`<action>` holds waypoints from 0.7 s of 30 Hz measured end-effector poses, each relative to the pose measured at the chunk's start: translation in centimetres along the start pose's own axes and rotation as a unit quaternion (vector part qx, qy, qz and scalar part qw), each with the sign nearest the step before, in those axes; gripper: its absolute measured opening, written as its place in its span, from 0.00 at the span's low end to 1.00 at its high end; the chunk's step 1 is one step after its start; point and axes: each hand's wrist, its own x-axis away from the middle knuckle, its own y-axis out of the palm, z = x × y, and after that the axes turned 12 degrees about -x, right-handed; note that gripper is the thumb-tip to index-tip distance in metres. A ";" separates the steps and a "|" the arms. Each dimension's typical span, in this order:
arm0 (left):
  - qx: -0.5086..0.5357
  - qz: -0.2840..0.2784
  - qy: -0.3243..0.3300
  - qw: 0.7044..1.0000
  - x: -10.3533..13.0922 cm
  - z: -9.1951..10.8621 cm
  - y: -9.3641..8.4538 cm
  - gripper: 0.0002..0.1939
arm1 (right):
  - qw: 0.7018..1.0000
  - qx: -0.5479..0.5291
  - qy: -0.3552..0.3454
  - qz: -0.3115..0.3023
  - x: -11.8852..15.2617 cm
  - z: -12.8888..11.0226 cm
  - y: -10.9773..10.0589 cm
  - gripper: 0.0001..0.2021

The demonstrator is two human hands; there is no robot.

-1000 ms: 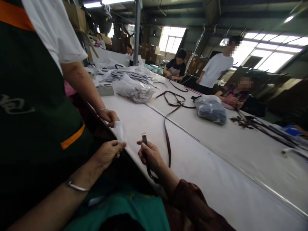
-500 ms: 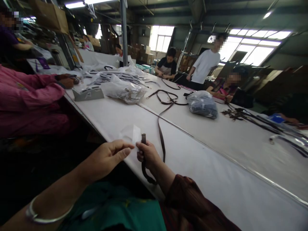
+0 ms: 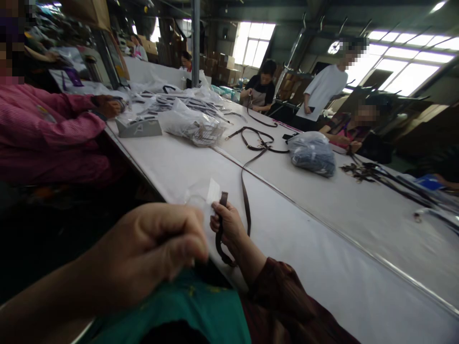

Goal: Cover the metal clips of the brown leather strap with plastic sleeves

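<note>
A dark brown strap point(image 3: 245, 191) runs across the white table to my right hand point(image 3: 228, 223), which is closed around its end; a loop of it hangs below the fingers. Beside that hand a clear plastic piece with a white label point(image 3: 213, 190) stands at the fingertips. My left hand point(image 3: 165, 248) is raised close to the camera, blurred, its fingers curled and pressed together; whether anything is between them is hidden.
A white table point(image 3: 294, 229) carries a bag of white-wrapped items point(image 3: 195, 125), a bag of dark items point(image 3: 312, 154), a grey box point(image 3: 139, 128) and more straps point(image 3: 380, 174). A person in pink point(image 3: 46, 134) sits at left; several others are across.
My left hand has moved away from my right hand, up toward the camera, and its fingers have closed. My right hand still holds the strap. The view has shifted slightly.
</note>
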 end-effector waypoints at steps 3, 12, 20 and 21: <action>-0.055 -0.005 0.037 0.998 -4.9 -1.7 -0.4 0.33 | 1.000 0.018 0.007 -0.014 0.4 0.4 0.2 0.18; -0.051 -0.108 -0.006 0.993 -7.1 -7.6 1.5 0.24 | 0.986 0.147 0.008 -0.084 0.9 1.7 0.5 0.17; 0.190 0.085 -0.095 0.973 -8.0 -9.9 -1.1 0.19 | 0.962 0.215 0.014 -0.166 1.8 0.3 0.5 0.29; 0.220 0.101 -0.103 0.965 -8.1 -10.2 -1.5 0.20 | 0.954 0.223 0.021 -0.197 1.9 0.2 0.5 0.28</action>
